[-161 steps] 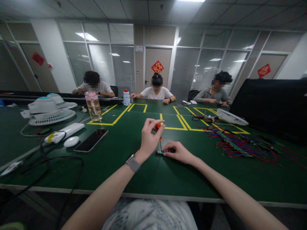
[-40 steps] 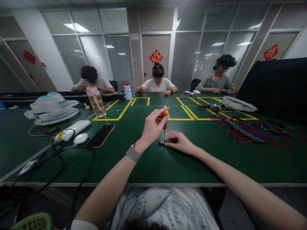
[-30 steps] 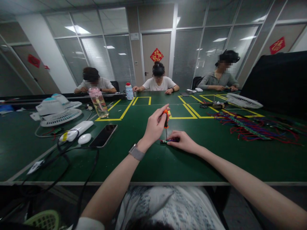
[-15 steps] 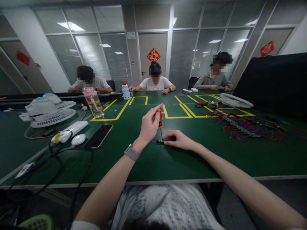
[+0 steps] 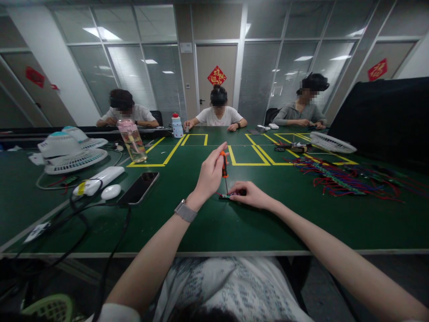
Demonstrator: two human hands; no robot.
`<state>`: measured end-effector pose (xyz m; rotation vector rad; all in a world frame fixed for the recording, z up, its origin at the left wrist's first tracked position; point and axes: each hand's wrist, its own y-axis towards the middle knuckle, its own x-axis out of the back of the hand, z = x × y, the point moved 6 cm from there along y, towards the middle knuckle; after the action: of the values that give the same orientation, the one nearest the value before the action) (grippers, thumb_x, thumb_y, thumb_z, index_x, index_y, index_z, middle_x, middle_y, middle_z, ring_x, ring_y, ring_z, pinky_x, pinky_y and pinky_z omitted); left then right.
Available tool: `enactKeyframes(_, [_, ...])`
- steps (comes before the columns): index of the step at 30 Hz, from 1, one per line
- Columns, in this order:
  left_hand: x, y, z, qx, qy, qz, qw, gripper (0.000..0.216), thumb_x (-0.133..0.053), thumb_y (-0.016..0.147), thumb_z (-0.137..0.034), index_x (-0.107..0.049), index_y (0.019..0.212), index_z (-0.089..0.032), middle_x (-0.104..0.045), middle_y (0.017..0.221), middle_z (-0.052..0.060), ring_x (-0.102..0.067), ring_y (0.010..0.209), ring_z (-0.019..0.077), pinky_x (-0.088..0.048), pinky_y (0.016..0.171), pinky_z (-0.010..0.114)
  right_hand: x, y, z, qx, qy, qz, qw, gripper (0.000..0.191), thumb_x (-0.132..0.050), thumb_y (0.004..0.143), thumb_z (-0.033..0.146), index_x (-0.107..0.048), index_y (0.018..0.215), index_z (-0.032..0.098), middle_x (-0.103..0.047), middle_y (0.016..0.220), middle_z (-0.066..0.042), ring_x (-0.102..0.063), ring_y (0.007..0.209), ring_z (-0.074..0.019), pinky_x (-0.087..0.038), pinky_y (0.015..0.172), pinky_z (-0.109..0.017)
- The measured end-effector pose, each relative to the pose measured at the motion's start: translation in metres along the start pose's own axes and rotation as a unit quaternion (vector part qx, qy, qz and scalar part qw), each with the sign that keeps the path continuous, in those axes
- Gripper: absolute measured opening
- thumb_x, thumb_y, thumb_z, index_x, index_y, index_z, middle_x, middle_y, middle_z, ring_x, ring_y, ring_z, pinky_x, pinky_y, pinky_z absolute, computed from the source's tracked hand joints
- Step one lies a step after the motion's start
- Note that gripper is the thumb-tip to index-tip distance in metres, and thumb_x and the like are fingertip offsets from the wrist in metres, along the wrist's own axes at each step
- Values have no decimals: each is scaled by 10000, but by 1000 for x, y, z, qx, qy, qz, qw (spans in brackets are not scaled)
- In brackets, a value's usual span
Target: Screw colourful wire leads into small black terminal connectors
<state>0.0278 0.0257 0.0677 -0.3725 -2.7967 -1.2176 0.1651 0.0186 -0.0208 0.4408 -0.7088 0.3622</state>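
A screwdriver [image 5: 225,166] with an orange and black handle stands nearly upright, its handle held by my left hand [image 5: 212,171]. The thin shaft points down and its tip meets a small green circuit board [image 5: 224,197] on the table. My right hand [image 5: 249,194] is closed on the right end of that board, pressing it near the tabletop; the fingers hide part of it. Thin red and dark wires show at the board's ends. A metal-band watch sits on my left wrist.
Left of my hands lie a phone [image 5: 140,188], a white mouse [image 5: 111,192], black cables, white fans [image 5: 75,156] and a pink-lidded bottle [image 5: 132,141]. To the right is a bundle of wired boards [image 5: 335,174]. Yellow tape [image 5: 250,164] marks the green table. Several people sit opposite.
The whole view has shifted slightly. My left hand still holds the screwdriver on the board, its fingers a little changed around the handle; my right hand stays put.
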Motion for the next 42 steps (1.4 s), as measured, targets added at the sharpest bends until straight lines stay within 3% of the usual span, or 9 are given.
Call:
enactKeyframes(4, [-1,-1,0,25,-46,-23,998,328,-483,933,-250,-585,1241,-203,-617,1262,99,-664,995,176,-568,814,294,0,0,-1,2,0,-3,1000,294,-676,797,405,-749,931,154,-602,756,-26,-525,666,-129,-417,618,-257])
enactKeyframes(10, [4,-4,-12,-38,71,-57,995,230,-659,834,-271,-698,1058,-236,-610,976,38,-612,852,126,-542,727,226,1,0,0,0,-2,-3,1000,293,-685,788,403,-747,926,152,-597,746,-22,-505,644,-125,-403,598,-258])
enactKeyframes(14, [4,-4,-11,-41,94,-47,994,275,-554,906,-286,-673,1150,-243,-562,1098,69,-598,958,142,-534,805,252,1,0,0,-1,6,-6,1000,290,-703,773,403,-743,908,149,-603,738,-21,-518,641,-125,-414,606,-260])
enactKeyframes(18, [0,-1,-6,-19,23,-19,999,348,-425,957,-222,-585,1266,-229,-599,1227,87,-629,1014,159,-549,824,283,1,0,0,2,-1,-3,1000,302,-700,775,405,-743,920,143,-612,753,-29,-519,650,-130,-415,611,-264])
enactKeyframes(21, [0,-1,-3,10,-11,-27,1000,333,-490,927,-222,-593,1243,-206,-647,1161,86,-659,894,143,-563,742,260,1,0,-2,-3,0,-2,1000,308,-696,778,416,-742,920,147,-615,753,-29,-522,653,-130,-417,611,-261])
enactKeyframes(25, [4,-2,-10,-16,52,-53,997,259,-625,853,-239,-677,1105,-209,-637,989,52,-624,833,128,-538,698,222,1,-1,-1,-8,3,-6,1000,316,-698,774,421,-744,914,142,-616,754,-31,-531,659,-132,-423,620,-265])
enactKeyframes(31, [1,-3,-8,-20,50,-25,998,328,-471,942,-243,-612,1238,-245,-606,1101,67,-611,950,138,-540,781,246,2,0,0,-7,-6,-9,1000,282,-697,777,402,-748,906,156,-619,747,-27,-524,649,-130,-421,614,-263])
enactKeyframes(36, [-3,-1,2,35,-43,-5,998,355,-500,924,-246,-574,1271,-224,-633,1107,69,-654,800,116,-577,676,240,2,-1,0,-7,-7,-9,1000,285,-703,773,404,-749,908,157,-618,751,-27,-530,653,-129,-426,615,-262])
enactKeyframes(42, [3,-2,-4,-10,60,-40,997,260,-638,847,-294,-683,1099,-248,-535,1002,44,-589,833,115,-550,676,205,3,-1,0,-4,-9,-6,1000,300,-708,767,419,-748,906,157,-616,748,-26,-533,654,-131,-428,621,-265])
